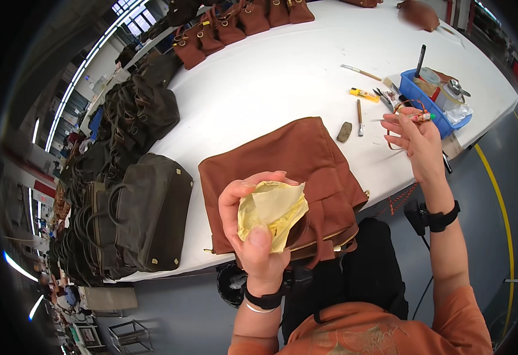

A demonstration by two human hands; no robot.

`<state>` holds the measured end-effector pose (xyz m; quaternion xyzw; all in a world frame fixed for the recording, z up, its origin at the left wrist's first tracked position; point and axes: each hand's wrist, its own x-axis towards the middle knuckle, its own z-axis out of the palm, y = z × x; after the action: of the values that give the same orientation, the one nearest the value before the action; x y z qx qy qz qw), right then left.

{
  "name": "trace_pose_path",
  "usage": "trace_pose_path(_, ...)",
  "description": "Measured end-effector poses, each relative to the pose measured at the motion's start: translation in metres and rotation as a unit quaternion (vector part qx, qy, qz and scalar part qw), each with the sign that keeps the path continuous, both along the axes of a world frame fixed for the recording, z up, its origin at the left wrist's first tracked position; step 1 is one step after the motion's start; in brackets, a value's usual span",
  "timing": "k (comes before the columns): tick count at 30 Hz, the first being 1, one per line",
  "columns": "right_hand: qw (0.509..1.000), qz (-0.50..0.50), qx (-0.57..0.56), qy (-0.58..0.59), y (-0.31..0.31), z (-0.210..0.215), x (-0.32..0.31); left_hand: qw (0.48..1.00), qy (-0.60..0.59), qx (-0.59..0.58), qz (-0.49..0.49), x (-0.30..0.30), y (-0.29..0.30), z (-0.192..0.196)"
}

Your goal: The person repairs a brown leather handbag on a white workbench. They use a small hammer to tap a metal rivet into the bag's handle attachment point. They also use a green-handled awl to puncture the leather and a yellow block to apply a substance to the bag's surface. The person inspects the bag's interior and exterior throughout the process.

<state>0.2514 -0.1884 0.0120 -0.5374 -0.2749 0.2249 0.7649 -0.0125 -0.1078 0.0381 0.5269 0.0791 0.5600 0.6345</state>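
My left hand (253,225) is closed around a crumpled pale-yellow sheet (273,210), held up over the bag; whether it is paper or thin leather I cannot tell. Beneath it, a reddish-brown handbag (265,148) lies on the white table, its gold zipper (347,235) and a handle toward me. At the right, my right hand (415,139) pinches a slim tool (420,117) with a thin shaft and a green-ended, patterned handle. That hand is beside a blue plastic basket (446,125), close to a thin brown strap loop (390,141).
Dark green handbags (158,207) crowd the table's left side. Several small brown bags (253,18) line the far edge. Right of the handbag lie a greyish block (344,132), a brush (360,118), a yellow cutter (364,94) and another brush (360,73). The basket holds a jar and a black marker (420,61).
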Motion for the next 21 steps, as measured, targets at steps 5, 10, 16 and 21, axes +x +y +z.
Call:
trace_pose_path(5, 1.0, -0.004, 0.021, 0.012, -0.015, 0.012, -0.016, 1.0, 0.005, -0.021, -0.004, 0.003, 0.005, -0.009)
trace_pose_path(10, 0.996, 0.052, 0.07, 0.017, -0.036, 0.025, -0.046, 0.996, 0.013, -0.084, -0.011, 0.011, -0.001, -0.019)
trace_pose_path(16, 0.989, 0.118, 0.091, -0.013, -0.052, 0.034, -0.086, 0.992, 0.034, -0.112, -0.038, 0.017, -0.009, -0.028)
trace_pose_path(21, 0.976, 0.106, 0.106, -0.156, -0.054, 0.029, -0.1, 0.99, 0.053, -0.115, -0.058, 0.022, -0.016, -0.028)
